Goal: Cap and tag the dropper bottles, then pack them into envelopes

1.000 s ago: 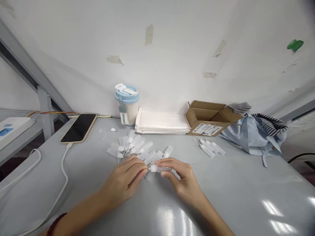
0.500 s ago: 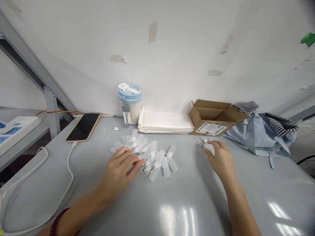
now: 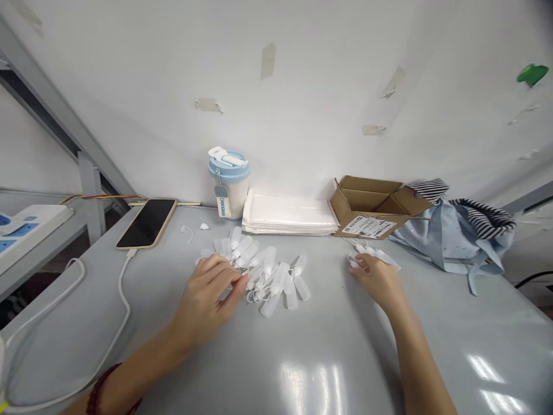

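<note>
A heap of small translucent white plastic pieces, flat-bodied with narrow necks and thin loops, lies mid-table. Over its near left side is my left hand, thumb and forefinger pinched together; whatever may be between them I cannot make out. To the right, in front of the cardboard box, my right hand rests with fingertips closed at the loop end of a few similar white pieces. One of these sticks out behind the knuckles, and the hand partly hides the group.
A stack of white padded envelopes lies against the wall, between a blue-lidded cup and an open cardboard box. A light-blue bag sits at right. On the left are a phone, its white cable and a power strip.
My right hand has set down the white piece it held, beside the others near the box, and its fingertips have shifted slightly left. My left hand has barely moved.
</note>
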Demonstrator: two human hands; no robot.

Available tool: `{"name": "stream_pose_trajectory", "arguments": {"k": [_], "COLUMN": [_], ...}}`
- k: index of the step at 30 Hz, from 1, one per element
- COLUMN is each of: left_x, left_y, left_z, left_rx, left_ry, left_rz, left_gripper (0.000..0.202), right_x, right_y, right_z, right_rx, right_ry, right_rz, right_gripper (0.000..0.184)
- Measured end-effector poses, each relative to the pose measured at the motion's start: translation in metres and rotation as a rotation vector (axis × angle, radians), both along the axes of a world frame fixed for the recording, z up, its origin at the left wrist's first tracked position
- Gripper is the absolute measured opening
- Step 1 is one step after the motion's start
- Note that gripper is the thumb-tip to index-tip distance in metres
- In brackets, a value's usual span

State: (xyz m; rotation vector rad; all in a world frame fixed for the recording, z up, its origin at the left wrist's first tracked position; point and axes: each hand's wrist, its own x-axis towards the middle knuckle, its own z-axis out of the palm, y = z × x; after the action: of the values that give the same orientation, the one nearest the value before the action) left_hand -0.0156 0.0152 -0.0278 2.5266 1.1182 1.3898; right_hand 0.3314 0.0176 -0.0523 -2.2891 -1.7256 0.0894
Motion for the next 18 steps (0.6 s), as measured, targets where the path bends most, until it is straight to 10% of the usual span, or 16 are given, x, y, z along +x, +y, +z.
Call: {"name": "stream_pose_trajectory", "arguments": {"k": [18], "left_x": [0.006], "left_y": [-0.011], "left_z": [-0.004], "left_rx": [-0.174], "left_ry": [-0.001], "left_rz": [-0.193], "left_gripper": [0.025], "right_x": [-0.12], "right_y": [-0.046], "right_z": [0.047], "right_rx": [0.015], "right_ry": [0.806], "right_rz": [0.693], "right_gripper": [0.018]}}
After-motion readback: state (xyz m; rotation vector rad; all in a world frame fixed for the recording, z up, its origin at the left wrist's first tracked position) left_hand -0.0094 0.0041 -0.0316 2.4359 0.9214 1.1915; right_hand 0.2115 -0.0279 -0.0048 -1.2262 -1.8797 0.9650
